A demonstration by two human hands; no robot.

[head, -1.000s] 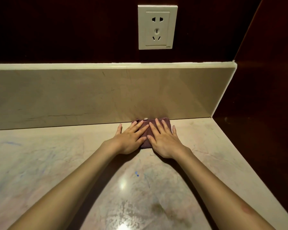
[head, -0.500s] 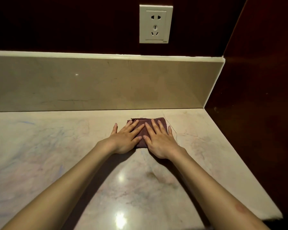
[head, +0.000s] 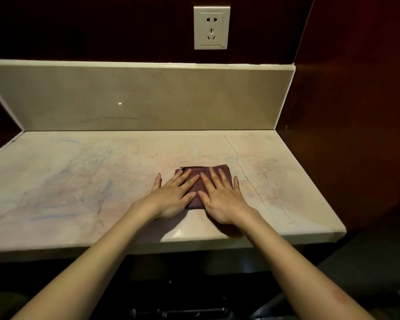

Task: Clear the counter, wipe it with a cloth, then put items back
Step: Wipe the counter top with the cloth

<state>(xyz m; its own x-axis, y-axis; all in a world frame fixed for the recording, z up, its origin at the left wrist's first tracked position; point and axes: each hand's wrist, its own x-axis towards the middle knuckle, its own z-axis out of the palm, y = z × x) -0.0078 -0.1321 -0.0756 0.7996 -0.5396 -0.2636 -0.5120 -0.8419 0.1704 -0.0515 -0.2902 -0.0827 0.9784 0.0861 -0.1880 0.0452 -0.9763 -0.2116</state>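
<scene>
Maroon fabric, folded into a thick pad, is lying on the pale marble counter (head: 79, 181), a little toward 2 o'clock from the middle of the surface. This cloth (head: 198, 179) is sitting under both hands. The left hand (head: 173, 197) is pressing on its 9 o'clock half and the right hand (head: 222, 199) is pressing on its 3 o'clock half, with the fingers straight, spread a little, and pointing to 12 o'clock. Nothing is being pinched; the flat palms are only pushing down. I think the hands are lying side by side like this so that the pressure is spreading evenly over the pad and the fold is not opening during a stroke. The thumbs are nearly touching each other on the cloth.

The counter is showing faint bluish and pink marks at 9 o'clock and a thin dark line at 3 o'clock. The beige backsplash (head: 148, 100) is standing at 12 o'clock, and above it a white socket (head: 211, 27) is sitting on the dark wall. Judging from this, the wiping step is going on, and putting items back is not yet begun.
</scene>
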